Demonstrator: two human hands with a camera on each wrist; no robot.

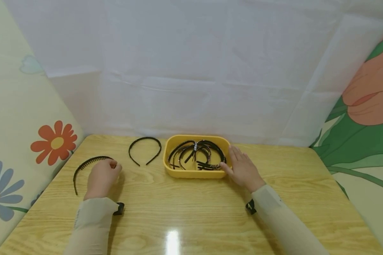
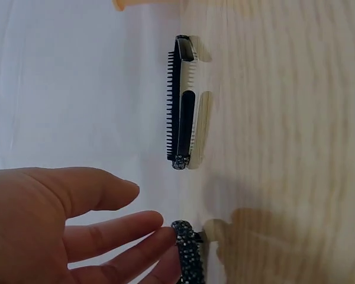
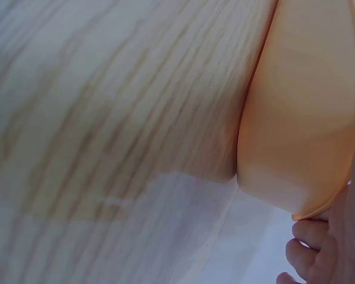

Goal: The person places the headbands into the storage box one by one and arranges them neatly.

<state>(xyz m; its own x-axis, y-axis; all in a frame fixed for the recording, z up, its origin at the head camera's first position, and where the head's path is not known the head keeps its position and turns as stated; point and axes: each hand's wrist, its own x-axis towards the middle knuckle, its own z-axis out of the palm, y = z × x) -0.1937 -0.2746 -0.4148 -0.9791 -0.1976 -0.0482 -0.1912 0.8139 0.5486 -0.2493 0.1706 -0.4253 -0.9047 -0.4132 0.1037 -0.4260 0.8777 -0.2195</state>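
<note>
My left hand (image 1: 103, 177) is at the right part of a black toothed headband (image 1: 81, 166) lying at the table's left. In the left wrist view its thumb and fingers are apart, with fingertips (image 2: 165, 236) right at the headband's glittery band (image 2: 191, 257). Another black headband (image 1: 145, 137) lies on the table farther right; in the left wrist view this headband (image 2: 174, 106) shows its teeth. My right hand (image 1: 242, 169) rests with straight fingers along the right side of a yellow bin (image 1: 191, 174), its thumb over the rim. Several dark headbands (image 1: 207, 146) fill the bin, one with a sparkly bow-like piece.
The wood-grain table (image 1: 178, 205) ends at a white cloth (image 1: 185, 88) hanging behind it. Flower-patterned cloth (image 1: 57, 141) borders the left side, and more with large tulips (image 1: 370, 106) the right. The bin stands close to the back edge.
</note>
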